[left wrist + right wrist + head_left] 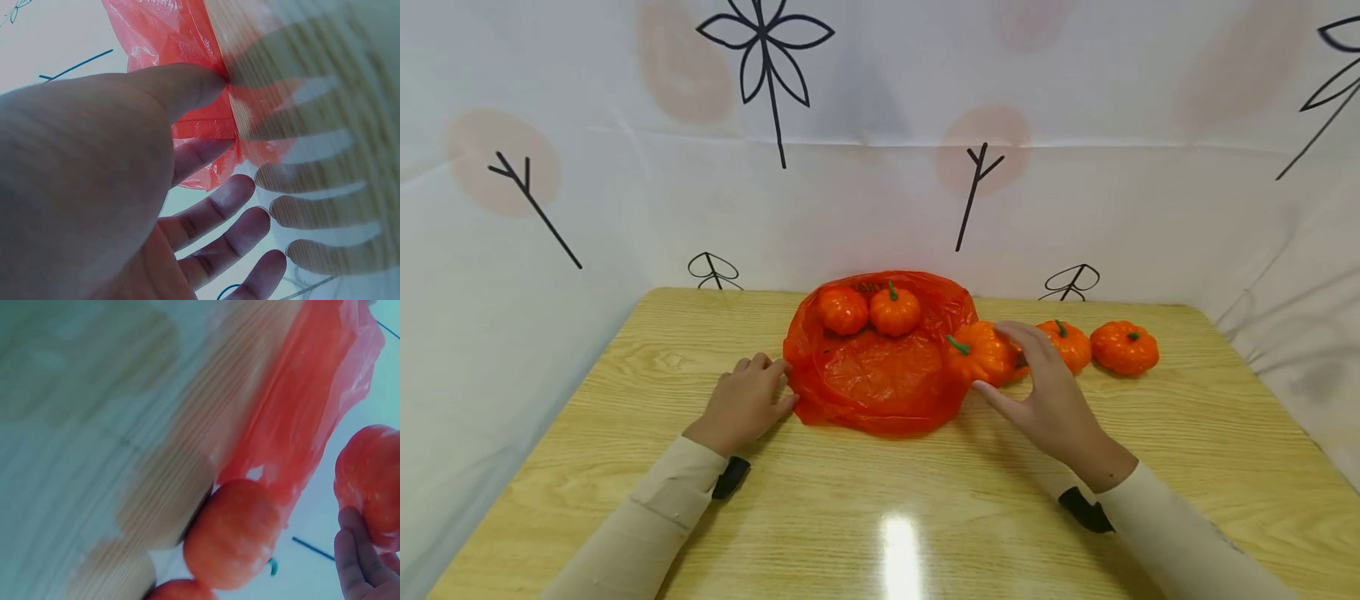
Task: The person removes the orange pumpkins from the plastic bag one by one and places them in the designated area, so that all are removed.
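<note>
A red plastic bag (880, 408) lies spread open on the wooden table, with two small orange pumpkins (895, 312) (843, 311) inside at the back. Thumb and fingertips of my left hand (741, 404) touch the bag's left edge, spread apart; the left wrist view shows red plastic (203, 128) between thumb and index finger. My right hand (1052, 404) grips a larger orange pumpkin (981, 354) with a green stem at the bag's right rim. In the right wrist view this pumpkin (375, 481) is raised, fingers against its underside.
Right of the bag, more orange pumpkins (1067, 346) (1124, 348) stand in a row near the table's back edge; orange also shows behind my right hand. A white patterned cloth (865, 208) hangs behind the table (820, 517).
</note>
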A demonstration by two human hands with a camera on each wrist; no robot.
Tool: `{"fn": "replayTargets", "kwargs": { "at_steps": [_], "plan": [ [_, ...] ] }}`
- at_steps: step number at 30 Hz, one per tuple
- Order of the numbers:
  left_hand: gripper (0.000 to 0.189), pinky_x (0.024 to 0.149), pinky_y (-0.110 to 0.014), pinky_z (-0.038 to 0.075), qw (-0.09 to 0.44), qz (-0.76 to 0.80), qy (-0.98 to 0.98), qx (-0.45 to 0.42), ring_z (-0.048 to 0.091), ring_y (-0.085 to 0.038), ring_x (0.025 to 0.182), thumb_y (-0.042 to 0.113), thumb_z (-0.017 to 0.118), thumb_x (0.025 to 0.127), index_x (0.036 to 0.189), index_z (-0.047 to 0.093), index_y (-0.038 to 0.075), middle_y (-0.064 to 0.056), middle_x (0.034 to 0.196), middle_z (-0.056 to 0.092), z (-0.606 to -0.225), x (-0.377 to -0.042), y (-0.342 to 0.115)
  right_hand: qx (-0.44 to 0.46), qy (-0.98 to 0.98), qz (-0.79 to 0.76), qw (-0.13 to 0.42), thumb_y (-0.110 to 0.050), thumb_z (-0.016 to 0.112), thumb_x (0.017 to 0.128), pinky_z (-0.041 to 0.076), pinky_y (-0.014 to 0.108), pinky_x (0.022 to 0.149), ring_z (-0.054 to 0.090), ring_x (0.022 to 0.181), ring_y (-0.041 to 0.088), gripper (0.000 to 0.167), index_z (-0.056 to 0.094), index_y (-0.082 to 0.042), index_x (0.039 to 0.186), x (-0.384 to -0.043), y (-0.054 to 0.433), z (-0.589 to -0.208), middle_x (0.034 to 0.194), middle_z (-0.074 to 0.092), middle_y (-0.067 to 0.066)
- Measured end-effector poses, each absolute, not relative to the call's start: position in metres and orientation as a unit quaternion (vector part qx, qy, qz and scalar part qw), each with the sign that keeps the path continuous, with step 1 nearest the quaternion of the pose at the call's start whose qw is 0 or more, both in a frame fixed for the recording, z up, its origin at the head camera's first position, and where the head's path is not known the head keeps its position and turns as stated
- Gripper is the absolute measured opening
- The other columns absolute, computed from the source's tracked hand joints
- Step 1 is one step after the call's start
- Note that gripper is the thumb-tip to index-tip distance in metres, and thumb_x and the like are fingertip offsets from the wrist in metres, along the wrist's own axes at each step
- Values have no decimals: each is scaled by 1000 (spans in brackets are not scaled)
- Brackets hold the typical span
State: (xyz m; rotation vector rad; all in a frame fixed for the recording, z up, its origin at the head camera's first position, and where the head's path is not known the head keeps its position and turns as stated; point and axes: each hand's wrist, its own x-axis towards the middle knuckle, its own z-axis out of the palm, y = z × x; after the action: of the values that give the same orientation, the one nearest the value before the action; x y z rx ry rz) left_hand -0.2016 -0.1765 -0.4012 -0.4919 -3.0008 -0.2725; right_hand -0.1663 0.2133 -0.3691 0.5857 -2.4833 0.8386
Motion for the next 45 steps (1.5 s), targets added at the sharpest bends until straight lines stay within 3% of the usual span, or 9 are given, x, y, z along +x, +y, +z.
{"fn": "replayTargets", "kwargs": {
  "at_steps": [5,7,22,30,35,42,45],
  "plan": [
    [42,71,-49,51,44,-90,-982,-160,57,-32,91,37,71,91,121,65,9,-12,105,61,-402,-202,-176,214,-905,289,229,-14,86,77,42,8,93,57,113,24,82,45,-10,147,-161,229,-371,142,46,13],
    [42,71,-49,51,45,-89,-982,-161,57,-32,91,37,71,91,121,65,9,-12,105,61,-403,-203,-176,219,-904,283,232,-11,87,75,39,2,87,57,106,21,84,45,-11,148,-158,235,-372,140,46,14],
    [41,73,-49,51,45,-89,-982,-162,57,-33,92,36,72,90,121,65,9,-13,106,61,-404,-204,-174,179,-915,273,236,-5,89,67,37,1,80,48,96,15,85,51,-5,143,-146,274,-374,124,44,21],
    [41,74,-50,52,48,-87,-982,-163,57,-33,93,37,72,91,121,64,9,-12,106,61,-406,-204,-174,131,-915,323,202,-11,88,74,39,-1,78,49,85,-15,72,53,-3,137,-142,293,-370,124,43,22],
    [42,74,-50,52,49,-88,-982,-160,56,-32,92,37,72,91,121,64,9,-12,106,61,-407,-204,-175,130,-914,337,186,-8,86,76,41,-1,75,49,86,-18,70,50,-1,135,-146,306,-372,126,42,23],
    [43,74,-50,52,44,-87,-983,-154,57,-33,93,36,71,91,123,64,8,-14,108,62,-404,-201,-177,141,-910,355,160,1,73,81,35,-2,81,36,106,-13,63,43,5,136,-150,320,-382,133,38,25],
    [43,73,-50,52,47,-86,-983,-156,57,-33,93,36,71,91,123,64,8,-13,108,62,-404,-201,-176,131,-914,358,140,2,70,83,33,0,79,33,107,-13,63,39,5,138,-151,329,-385,138,36,26]
  ]
}}
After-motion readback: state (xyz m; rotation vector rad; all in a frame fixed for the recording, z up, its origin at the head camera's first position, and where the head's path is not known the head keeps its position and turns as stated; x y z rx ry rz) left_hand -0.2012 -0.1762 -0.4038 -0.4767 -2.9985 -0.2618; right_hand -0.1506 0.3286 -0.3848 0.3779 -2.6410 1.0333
